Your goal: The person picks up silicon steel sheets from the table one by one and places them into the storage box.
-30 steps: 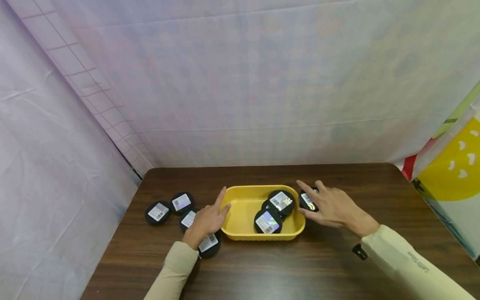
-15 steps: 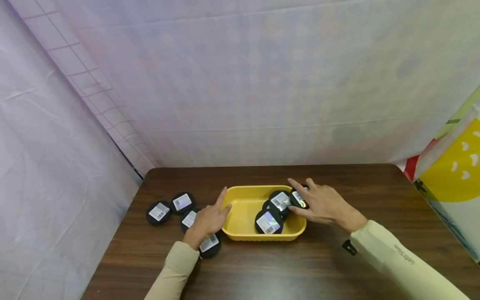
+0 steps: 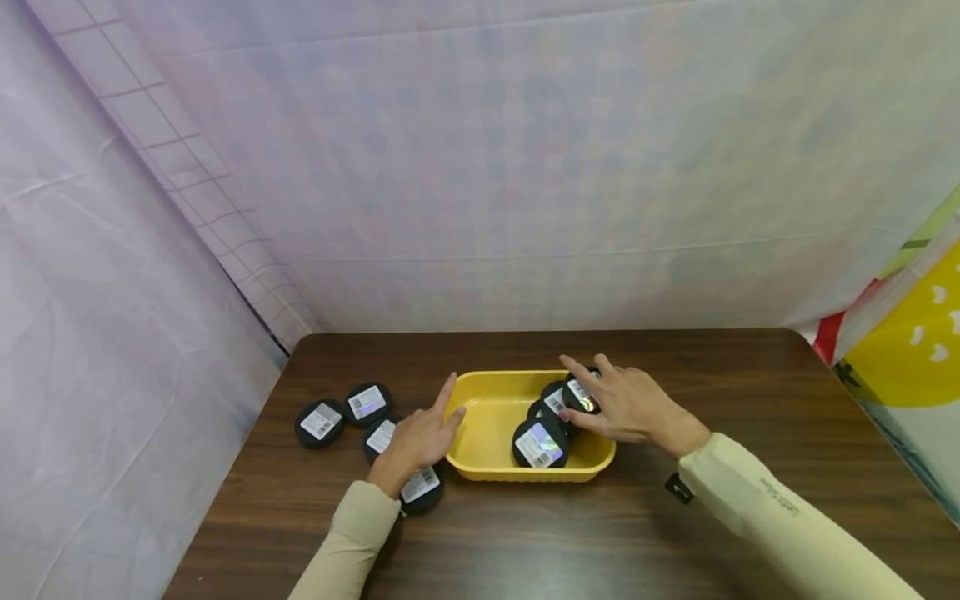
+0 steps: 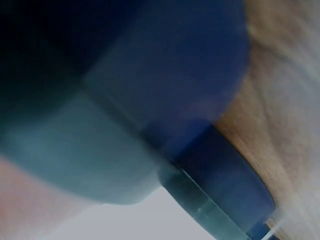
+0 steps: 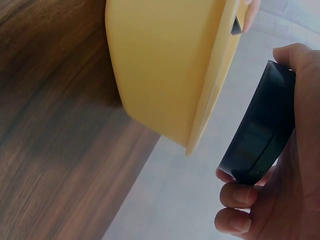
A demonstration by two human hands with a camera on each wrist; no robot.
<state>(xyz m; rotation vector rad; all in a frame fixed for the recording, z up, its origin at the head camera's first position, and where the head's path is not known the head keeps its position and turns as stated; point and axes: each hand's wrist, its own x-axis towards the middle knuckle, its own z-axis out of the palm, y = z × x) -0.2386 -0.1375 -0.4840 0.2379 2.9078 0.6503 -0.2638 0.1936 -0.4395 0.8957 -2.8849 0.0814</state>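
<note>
- tray (image 3: 480, 425): yellow, smooth, plastic-looking; oblong with rounded corners and a flared rim. it stands on the bench (image 3: 525, 533), a dark brown wood-grain surface.
- held disc (image 3: 577, 397): black, round, flat, with a white barcode label showing glare. located above the tray's right end; the right wrist view shows it apart from the rim.
- right hand (image 3: 636, 406): the fingers (image 3: 577, 370) are spread to the held disc's breadth and pinch it by its edge.
- left hand (image 3: 416, 437): index finger straight, thumb spread from it, both at the tray's left rim; contact pressure cannot be told. the left wrist view is too blurred to add detail.
- piled discs (image 3: 540, 444): three, black, labelled, overlapping in the tray's right half.
- loose discs (image 3: 319, 423): four, flat on the bench left of the tray; two are partly covered by the left hand and wrist.
- change: one second earlier the held disc was outside the tray's right rim; it is now inside that line, overlapping the pile in view. the left hand and loose discs keep their places.
- clearances: bare yellow floor lies between the tray's left rim and the piled discs; bare wood extends in front of the tray and to its right. pale cloth (image 3: 480, 167) hangs behind the tray, beyond the bench's rear edge.
</note>
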